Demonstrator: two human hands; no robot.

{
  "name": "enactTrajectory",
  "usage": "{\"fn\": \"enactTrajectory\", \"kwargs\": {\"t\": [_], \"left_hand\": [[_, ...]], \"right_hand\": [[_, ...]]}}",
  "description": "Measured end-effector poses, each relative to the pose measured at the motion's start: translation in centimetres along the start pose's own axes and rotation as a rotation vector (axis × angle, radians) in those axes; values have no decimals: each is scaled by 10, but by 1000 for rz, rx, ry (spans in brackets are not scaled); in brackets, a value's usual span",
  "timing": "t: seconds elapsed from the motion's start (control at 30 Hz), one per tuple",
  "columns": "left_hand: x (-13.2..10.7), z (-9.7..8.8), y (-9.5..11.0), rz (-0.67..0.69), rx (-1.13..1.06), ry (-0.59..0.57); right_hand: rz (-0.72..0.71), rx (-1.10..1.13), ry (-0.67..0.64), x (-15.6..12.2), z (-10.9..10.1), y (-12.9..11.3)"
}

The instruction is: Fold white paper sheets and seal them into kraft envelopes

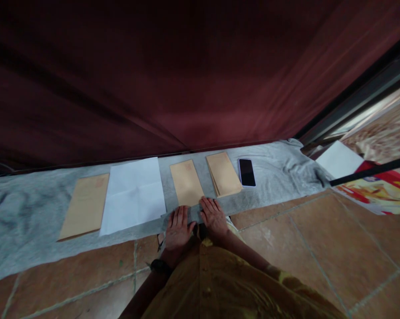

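My left hand [178, 227] lies flat on the front edge of the grey cloth [273, 177], fingers stretched out and holding nothing. Beside it, my right hand [214, 217] rests palm down on the same edge with its fingers extended. Just beyond both hands is a single brown envelope [187, 180], its near end close to the fingertips. To its right lies a small stack of brown envelopes [225, 175]. On the left, an unfolded white sheet of paper [133, 195] with crease lines lies next to another brown envelope [85, 206].
A dark-screened phone [247, 172] lies right of the envelope stack. Behind the cloth hangs a dark red curtain [186, 88]. At the far right are a black bar [369, 170], a white sheet [339, 159] and a red-and-yellow printed box or bag [382, 188]. Tiled floor [286, 239] lies in front.
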State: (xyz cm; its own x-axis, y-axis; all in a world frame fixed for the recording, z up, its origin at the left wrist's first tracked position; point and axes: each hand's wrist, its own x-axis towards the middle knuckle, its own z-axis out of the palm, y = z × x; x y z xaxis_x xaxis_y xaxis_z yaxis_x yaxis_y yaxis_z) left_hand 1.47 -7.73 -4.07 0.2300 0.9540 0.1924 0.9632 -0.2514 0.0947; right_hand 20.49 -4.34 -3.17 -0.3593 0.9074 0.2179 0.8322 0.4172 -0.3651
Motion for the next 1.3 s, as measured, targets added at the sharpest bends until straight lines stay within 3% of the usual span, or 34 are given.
{"fn": "enactTrajectory", "kwargs": {"t": [0.2,0.4,0.67,0.97,1.3], "left_hand": [[11,-13,9,-27,27,-71],[13,-13,12,-37,58,-90],[11,-10,11,-36,58,-78],[1,-2,1,-59,-5,-2],[0,-4,0,-77,-6,-8]], "right_hand": [[0,-1,24,-1,1,-1],[22,-6,27,1,4,-1],[-143,7,-51,8,14,-12],[-28,8,3,5,4,-3],[-24,-24,15,3,4,2]]}}
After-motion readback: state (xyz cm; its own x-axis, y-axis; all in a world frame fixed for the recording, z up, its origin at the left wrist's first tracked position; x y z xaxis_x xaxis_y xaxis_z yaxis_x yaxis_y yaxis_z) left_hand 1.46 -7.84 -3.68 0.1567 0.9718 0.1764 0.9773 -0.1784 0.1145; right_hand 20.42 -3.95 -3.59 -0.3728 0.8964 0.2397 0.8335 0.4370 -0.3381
